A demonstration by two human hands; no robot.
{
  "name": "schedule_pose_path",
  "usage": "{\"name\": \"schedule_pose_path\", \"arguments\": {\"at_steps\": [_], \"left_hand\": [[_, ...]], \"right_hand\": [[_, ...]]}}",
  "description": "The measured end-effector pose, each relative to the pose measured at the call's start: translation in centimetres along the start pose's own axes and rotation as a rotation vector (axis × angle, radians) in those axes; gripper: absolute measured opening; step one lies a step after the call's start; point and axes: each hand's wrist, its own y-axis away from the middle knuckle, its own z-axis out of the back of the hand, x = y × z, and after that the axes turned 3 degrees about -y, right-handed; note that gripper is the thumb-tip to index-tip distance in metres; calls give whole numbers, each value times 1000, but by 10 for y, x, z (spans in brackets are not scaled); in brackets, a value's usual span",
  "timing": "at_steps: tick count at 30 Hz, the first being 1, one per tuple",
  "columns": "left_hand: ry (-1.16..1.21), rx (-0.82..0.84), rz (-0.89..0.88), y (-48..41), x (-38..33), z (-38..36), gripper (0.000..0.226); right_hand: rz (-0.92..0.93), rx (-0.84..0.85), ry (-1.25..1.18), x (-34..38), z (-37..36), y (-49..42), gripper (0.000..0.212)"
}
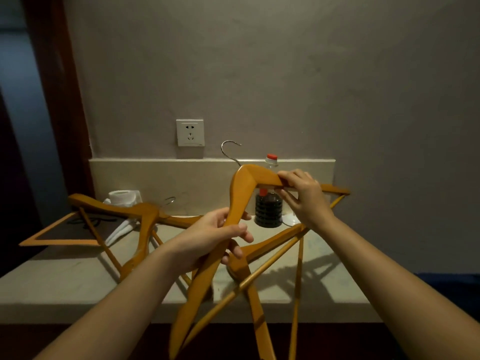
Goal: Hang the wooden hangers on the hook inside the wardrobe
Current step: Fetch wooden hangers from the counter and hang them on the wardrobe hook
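Observation:
I hold a wooden hanger (242, 193) raised above the counter, its metal hook (230, 149) pointing up. My left hand (220, 235) grips its left arm, and its lower fingers also curl round a second wooden hanger (270, 245) that hangs tilted under the first. My right hand (301, 196) pinches the right arm of the raised hanger near its peak. More wooden hangers (145, 222) lie overlapping on the left of the counter. No wardrobe or wardrobe hook is in sight.
A pale stone counter (65, 279) runs along a grey wall with a white socket (190, 132). A dark bottle with a red cap (268, 209) stands behind the raised hanger. A toilet roll (122, 197) sits at the back left. A dark wooden frame (52, 74) stands on the left.

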Motion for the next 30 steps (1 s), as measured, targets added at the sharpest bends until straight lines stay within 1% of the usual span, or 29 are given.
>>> {"name": "schedule_pose_path", "arguments": {"at_steps": [2, 4, 8, 10, 13, 15, 19, 22, 24, 27, 29, 30], "left_hand": [[22, -46, -34, 9, 2, 7, 28], [27, -80, -54, 20, 4, 14, 28], [47, -119, -68, 45, 12, 32, 25], [57, -128, -80, 55, 16, 42, 23], [96, -183, -100, 67, 18, 55, 22], [138, -217, -101, 76, 20, 61, 19], [156, -206, -105, 101, 32, 70, 19], [184, -207, -85, 120, 44, 78, 22], [200, -204, -62, 132, 52, 84, 24], [179, -185, -63, 145, 59, 91, 27], [164, -179, -70, 151, 61, 93, 27], [160, -175, -74, 153, 62, 94, 27]], "right_hand": [[-37, 5, -52, 14, -7, -4, 35], [-89, 24, -121, 31, -15, -2, 43], [-95, 52, -79, 63, -29, 17, 59], [-127, 42, -76, 76, -31, 28, 59], [-247, 39, -87, 90, -34, 47, 49], [-385, 131, -70, 95, -39, 61, 44], [-604, 428, 90, 103, -62, 86, 44], [-728, 517, 141, 106, -88, 97, 47], [-754, 488, 207, 105, -103, 101, 39], [-761, 393, 321, 106, -112, 103, 38], [-780, 324, 328, 106, -114, 102, 38], [-788, 303, 317, 107, -114, 101, 34]]}}
